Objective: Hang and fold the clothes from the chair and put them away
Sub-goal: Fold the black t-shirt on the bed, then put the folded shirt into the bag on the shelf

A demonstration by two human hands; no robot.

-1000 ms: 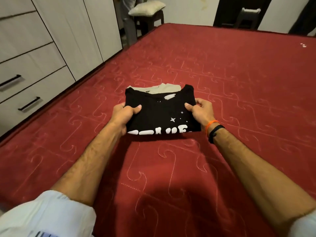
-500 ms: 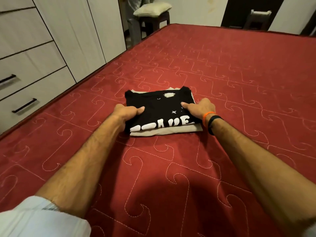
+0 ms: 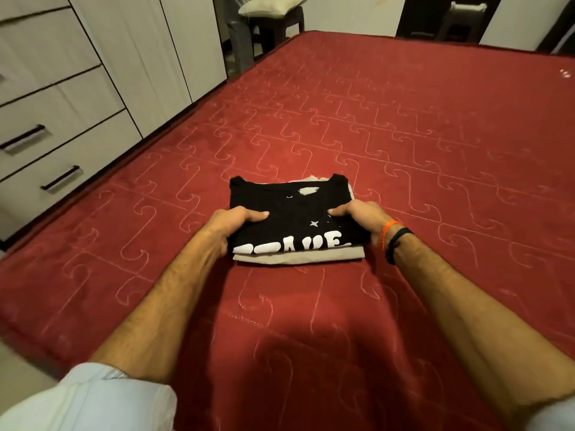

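A folded black t-shirt (image 3: 292,213) with white lettering and small stars lies on top of a folded beige garment (image 3: 298,259) in the middle of the red bed (image 3: 404,144). My left hand (image 3: 231,227) grips the stack's left edge, thumb on top of the black shirt and fingers curled down its side. My right hand (image 3: 362,217) grips the right edge the same way, thumb on top. Orange and black bands circle the right wrist.
A white wardrobe with drawers and black handles (image 3: 60,178) runs along the bed's left side. A dark stool with a cushion (image 3: 272,9) stands beyond the bed's far corner. A dark chair (image 3: 460,20) stands at the back right.
A second ago I held the black shirt above the beige garment; it now rests squarely on it, and both hands have closed on the sides of the stack.
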